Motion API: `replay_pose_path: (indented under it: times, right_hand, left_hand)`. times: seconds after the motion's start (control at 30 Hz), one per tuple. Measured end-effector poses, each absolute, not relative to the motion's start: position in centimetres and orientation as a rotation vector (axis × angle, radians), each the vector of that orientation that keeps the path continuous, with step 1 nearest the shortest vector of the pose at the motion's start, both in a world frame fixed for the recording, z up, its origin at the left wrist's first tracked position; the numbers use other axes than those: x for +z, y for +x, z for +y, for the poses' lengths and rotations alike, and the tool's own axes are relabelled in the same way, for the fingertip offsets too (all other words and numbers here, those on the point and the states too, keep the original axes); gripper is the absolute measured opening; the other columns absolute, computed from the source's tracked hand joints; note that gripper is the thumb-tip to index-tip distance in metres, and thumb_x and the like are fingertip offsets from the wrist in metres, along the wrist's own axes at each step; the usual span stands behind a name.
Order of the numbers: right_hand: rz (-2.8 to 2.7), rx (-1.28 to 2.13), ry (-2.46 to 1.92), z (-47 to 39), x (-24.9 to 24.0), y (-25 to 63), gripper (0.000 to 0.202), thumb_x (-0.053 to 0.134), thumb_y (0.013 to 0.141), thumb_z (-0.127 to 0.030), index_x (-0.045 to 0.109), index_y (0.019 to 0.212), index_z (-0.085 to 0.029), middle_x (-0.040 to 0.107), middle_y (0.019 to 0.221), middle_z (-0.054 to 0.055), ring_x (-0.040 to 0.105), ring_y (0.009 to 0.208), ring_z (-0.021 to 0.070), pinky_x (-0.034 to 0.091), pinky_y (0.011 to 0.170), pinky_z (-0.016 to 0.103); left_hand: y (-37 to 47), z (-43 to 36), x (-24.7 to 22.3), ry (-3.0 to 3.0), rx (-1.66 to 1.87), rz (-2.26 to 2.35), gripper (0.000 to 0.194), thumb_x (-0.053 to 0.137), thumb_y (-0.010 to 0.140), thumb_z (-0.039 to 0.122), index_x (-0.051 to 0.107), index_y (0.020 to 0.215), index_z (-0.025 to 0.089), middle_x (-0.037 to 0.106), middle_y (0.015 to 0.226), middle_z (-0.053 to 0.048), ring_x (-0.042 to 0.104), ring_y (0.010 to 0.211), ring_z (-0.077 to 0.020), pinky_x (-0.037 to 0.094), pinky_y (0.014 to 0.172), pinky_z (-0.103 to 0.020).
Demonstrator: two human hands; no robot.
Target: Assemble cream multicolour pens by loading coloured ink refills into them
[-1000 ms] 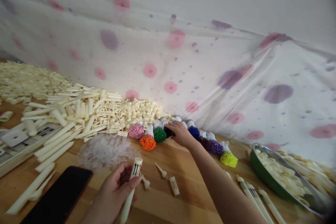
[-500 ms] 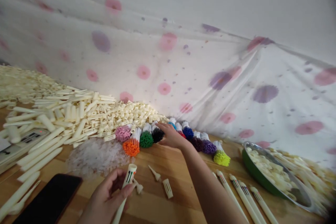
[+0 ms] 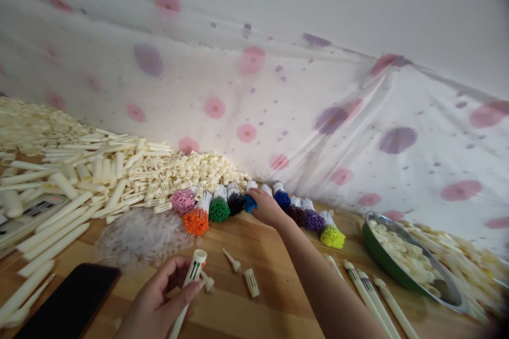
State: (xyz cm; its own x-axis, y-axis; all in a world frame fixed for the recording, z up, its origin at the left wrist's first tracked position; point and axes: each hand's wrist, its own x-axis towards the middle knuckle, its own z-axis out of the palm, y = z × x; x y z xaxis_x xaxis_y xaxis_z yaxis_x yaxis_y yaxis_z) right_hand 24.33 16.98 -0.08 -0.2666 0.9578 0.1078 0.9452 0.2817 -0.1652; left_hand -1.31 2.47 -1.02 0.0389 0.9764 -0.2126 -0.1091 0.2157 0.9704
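My left hand (image 3: 163,296) grips a cream pen barrel (image 3: 190,280) upright and tilted, with coloured pieces showing in the slots near its open top. My right hand (image 3: 264,206) reaches to the row of coloured refill bundles, its fingers on the light blue bundle (image 3: 249,203); whether a single refill is pinched is too small to tell. Left of it stand the black (image 3: 235,202), green (image 3: 219,208), orange (image 3: 196,221) and pink (image 3: 183,200) bundles. A slotted cream piece (image 3: 252,283) and a small pointed piece (image 3: 231,260) lie between my hands.
Heaps of cream parts (image 3: 99,164) and clear pieces (image 3: 143,238) lie left, near a black phone (image 3: 69,299). Blue (image 3: 282,198), purple (image 3: 313,219) and yellow (image 3: 333,235) bundles, pens (image 3: 369,294) and a green bowl (image 3: 382,257) are right. A spotted sheet (image 3: 246,90) hangs behind.
My right hand has moved from the black bundle rightward to the light blue one. My left hand still holds the barrel. The view has shifted slightly.
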Motion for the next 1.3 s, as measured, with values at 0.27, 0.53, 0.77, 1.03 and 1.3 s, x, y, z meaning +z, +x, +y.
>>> replay_pose_path:
  times: [0.27, 0.53, 0.77, 1.03, 1.3]
  right_hand:
    - [-2.200, 0.093, -1.848, 14.1, 0.4, 26.9, 0.029, 0.055, 0.088, -0.030, 0.054, 0.113, -0.015, 0.060, 0.108, 0.007, 0.059, 0.094, 0.0203, 0.048, 0.082, 0.041]
    - [-1.884, -0.014, -2.190, 15.6, 1.1, 25.5, 0.023, 0.051, 0.091, -0.032, 0.058, 0.105, -0.015, 0.061, 0.105, 0.006, 0.060, 0.091, 0.0188, 0.049, 0.080, 0.040]
    - [-1.959, 0.145, -2.306, 17.3, 2.2, 23.9, 0.026, 0.053, 0.089, -0.031, 0.056, 0.109, -0.015, 0.060, 0.107, 0.007, 0.061, 0.090, 0.0187, 0.051, 0.077, 0.039]
    - [-1.951, 0.237, -2.373, 17.2, 1.7, 24.8, 0.027, 0.052, 0.090, -0.031, 0.054, 0.113, -0.015, 0.059, 0.110, 0.007, 0.060, 0.091, 0.0190, 0.051, 0.077, 0.039]
    - [-1.954, 0.210, -2.454, 16.9, 2.7, 24.7, 0.024, 0.052, 0.090, -0.029, 0.056, 0.110, -0.016, 0.059, 0.111, 0.007, 0.060, 0.093, 0.0189, 0.051, 0.079, 0.039]
  left_hand:
    - [-1.5, 2.5, -1.4, 1.120, 1.035, 1.168, 0.025, 0.074, 0.062, 0.040, 0.066, 0.076, 0.022, 0.068, 0.069, 0.001, 0.056, 0.053, -0.0141, 0.047, 0.048, -0.022]
    - [-1.0, 2.1, -1.0, 1.088, 1.077, 1.192, 0.024, 0.074, 0.061, 0.041, 0.065, 0.074, 0.023, 0.068, 0.067, 0.003, 0.055, 0.054, -0.0139, 0.045, 0.047, -0.020]
    - [-1.6, 2.5, -1.6, 1.149, 1.007, 1.194, 0.026, 0.073, 0.062, 0.043, 0.065, 0.077, 0.023, 0.070, 0.071, 0.001, 0.057, 0.055, -0.0145, 0.045, 0.049, -0.021]
    - [-1.2, 2.1, -2.0, 1.139, 1.059, 1.226, 0.029, 0.070, 0.063, 0.048, 0.065, 0.076, 0.023, 0.065, 0.066, 0.002, 0.048, 0.045, -0.0109, 0.039, 0.043, -0.020]
    - [-1.0, 2.0, -0.9, 1.149, 1.055, 1.227, 0.028, 0.072, 0.061, 0.047, 0.065, 0.071, 0.022, 0.061, 0.061, 0.004, 0.048, 0.049, -0.0118, 0.041, 0.045, -0.019]
